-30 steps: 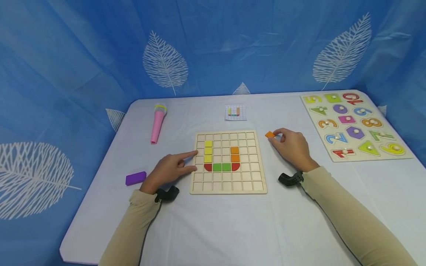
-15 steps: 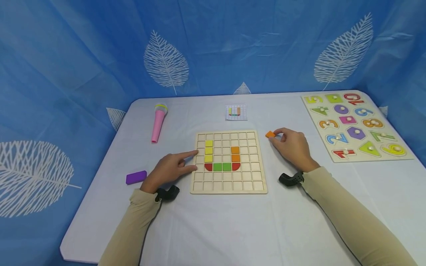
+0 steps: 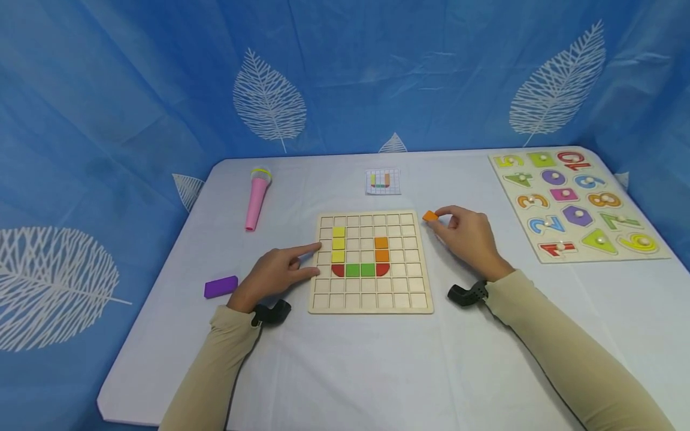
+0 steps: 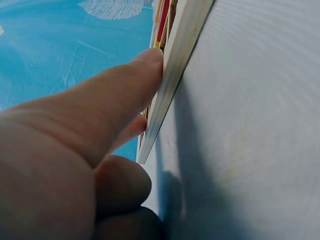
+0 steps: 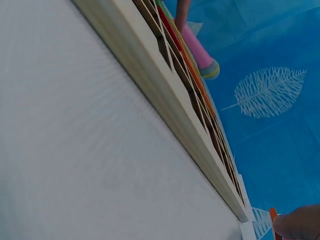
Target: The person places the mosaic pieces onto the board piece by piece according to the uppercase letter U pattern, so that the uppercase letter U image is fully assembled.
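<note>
A wooden grid board (image 3: pixel 371 302) lies in the middle of the table, with yellow, red, green and orange tiles set in a U shape. My left hand (image 3: pixel 274 277) rests at its left edge, with thumb and index finger touching the rim; the left wrist view shows the thumb (image 4: pixel 148 62) against the frame. My right hand (image 3: pixel 470 239) pinches an orange square tile (image 3: pixel 430 216) between thumb and index finger, just right of the board's upper right corner. In the right wrist view, only a sliver of the tile (image 5: pixel 273 220) shows beside a fingertip.
Behind the board lies a small card (image 3: pixel 383 182) printed with a coloured U on a grid. A pink toy microphone (image 3: pixel 256 202) is at the back left, and a purple block (image 3: pixel 220 287) beside my left wrist. A number-and-shape puzzle board (image 3: pixel 584 230) occupies the right side.
My right hand has shifted slightly left toward the board, carrying the orange tile. The left hand stays in place at the board's edge.
</note>
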`<state>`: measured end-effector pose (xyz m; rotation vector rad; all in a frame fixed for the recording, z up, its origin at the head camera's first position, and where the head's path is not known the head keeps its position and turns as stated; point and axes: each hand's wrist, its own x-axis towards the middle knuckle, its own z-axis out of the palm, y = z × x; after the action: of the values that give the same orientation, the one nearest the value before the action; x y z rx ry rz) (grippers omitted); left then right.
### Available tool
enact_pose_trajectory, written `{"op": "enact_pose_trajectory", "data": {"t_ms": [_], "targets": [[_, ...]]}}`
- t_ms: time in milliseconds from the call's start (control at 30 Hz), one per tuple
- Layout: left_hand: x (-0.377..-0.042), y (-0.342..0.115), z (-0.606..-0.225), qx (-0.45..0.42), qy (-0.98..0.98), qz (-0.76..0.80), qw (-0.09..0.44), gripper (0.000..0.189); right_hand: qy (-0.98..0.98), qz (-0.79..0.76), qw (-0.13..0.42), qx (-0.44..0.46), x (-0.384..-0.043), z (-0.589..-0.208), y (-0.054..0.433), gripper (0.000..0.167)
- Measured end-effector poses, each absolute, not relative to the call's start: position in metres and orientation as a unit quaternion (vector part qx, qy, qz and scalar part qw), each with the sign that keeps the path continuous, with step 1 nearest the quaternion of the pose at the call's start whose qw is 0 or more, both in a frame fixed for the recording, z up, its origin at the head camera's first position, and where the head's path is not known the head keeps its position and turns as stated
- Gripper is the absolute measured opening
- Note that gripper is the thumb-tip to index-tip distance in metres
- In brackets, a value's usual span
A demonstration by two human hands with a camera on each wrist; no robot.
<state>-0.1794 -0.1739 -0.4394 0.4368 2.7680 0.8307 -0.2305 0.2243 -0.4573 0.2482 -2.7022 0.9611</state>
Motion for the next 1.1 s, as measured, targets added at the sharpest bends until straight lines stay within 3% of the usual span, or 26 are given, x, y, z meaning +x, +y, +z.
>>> {"op": "enact_pose_trajectory", "data": {"t_ms": [533, 1100], "targets": [[-0.179, -0.175, -0.439, 0.147, 0.943, 0.276, 0.111, 0.064, -0.918, 0.364, 0.104, 0.121, -0.226, -0.444, 0.193, 0.026], [-0.179, -0.174, -0.441, 0.147, 0.945, 0.269, 0.111, 0.064, -0.905, 0.395, 0.014, 0.159, -0.232, -0.447, 0.157, 0.032]]}}
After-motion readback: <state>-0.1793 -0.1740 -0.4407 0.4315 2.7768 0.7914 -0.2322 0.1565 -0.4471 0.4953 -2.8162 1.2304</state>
